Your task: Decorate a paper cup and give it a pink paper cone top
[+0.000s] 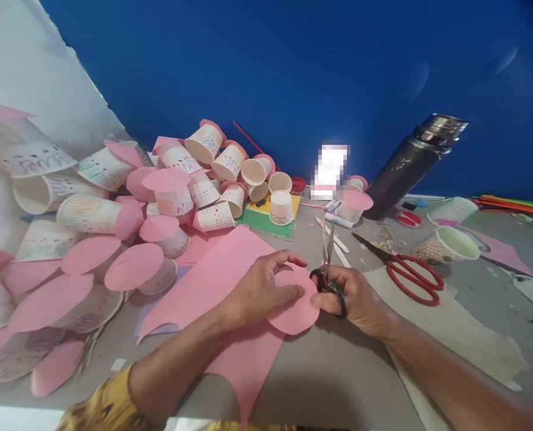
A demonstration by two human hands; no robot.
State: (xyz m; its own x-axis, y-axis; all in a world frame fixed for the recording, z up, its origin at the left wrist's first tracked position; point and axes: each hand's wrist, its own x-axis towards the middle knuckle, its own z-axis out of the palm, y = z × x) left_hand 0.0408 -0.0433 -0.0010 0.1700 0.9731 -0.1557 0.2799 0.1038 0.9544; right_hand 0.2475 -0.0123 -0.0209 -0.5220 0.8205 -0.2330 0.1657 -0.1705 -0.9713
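Two-Handed Hold at a Bench (338,368)

The bench carries all the work. Paper cups (89,214) with pink caps are heaped at its left, presumably to keep them out of the arms' way. A dark flask (403,176) leans at the far right. The pink sheet (216,275), its edges cut in curves, lies under the left forearm, within easy reach. The left hand (257,290) rests over the pink disc (295,317), which lies partly on the sheet, in front of the person; its grip is closed, thumb on top and fingers curled beyond, apparently to steady the paper. The right hand (349,290) has its grip wrapped about the handles of the black-handled scissors (328,263). Their blades point away, slightly parted, probably to stay off the disc; whether the right fingertips touch its edge is hard to tell.
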